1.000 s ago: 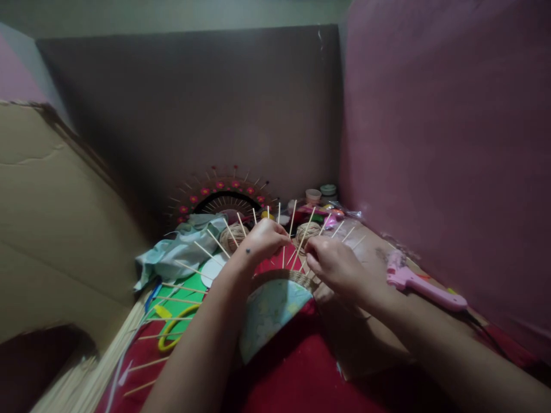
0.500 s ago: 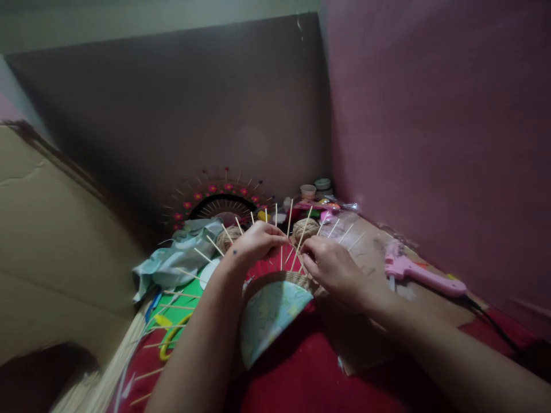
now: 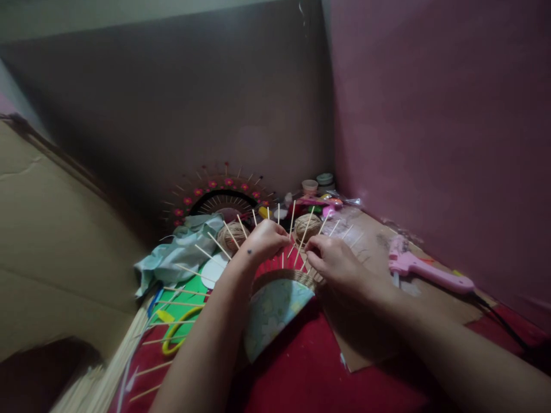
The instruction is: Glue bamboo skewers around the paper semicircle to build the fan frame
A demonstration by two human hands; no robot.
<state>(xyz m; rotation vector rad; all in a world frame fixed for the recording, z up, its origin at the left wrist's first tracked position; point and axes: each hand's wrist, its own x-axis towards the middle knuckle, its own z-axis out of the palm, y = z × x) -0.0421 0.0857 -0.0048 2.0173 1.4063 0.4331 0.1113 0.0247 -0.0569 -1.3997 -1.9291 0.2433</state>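
Observation:
A half-round piece covered in pale blue-green floral fabric point(image 3: 275, 318) lies in front of me, with a woven tan band point(image 3: 301, 276) along its curved edge. Thin wooden sticks point(image 3: 305, 235) fan outward from it. My left hand point(image 3: 270, 238) reaches over the fan with its fingers pinched together, the tips at one of the upper sticks. On the right side of the fan, my right hand point(image 3: 329, 257) is closed, thumb and forefinger together close to another stick. Whatever either pinch holds is too small to make out.
Balls of twine point(image 3: 307, 228) sit behind the fan. At right, a pink glue gun point(image 3: 430, 275) rests on cardboard point(image 3: 374, 338). Yellow-handled scissors point(image 3: 170, 338) and pale cloth point(image 3: 181, 252) lie left. A flower-trimmed fan point(image 3: 224, 189) stands against the back wall.
The view has shifted slightly. Both hands stay at the same part of the fan, still pinched, with the right hand a little farther from the nearest stick.

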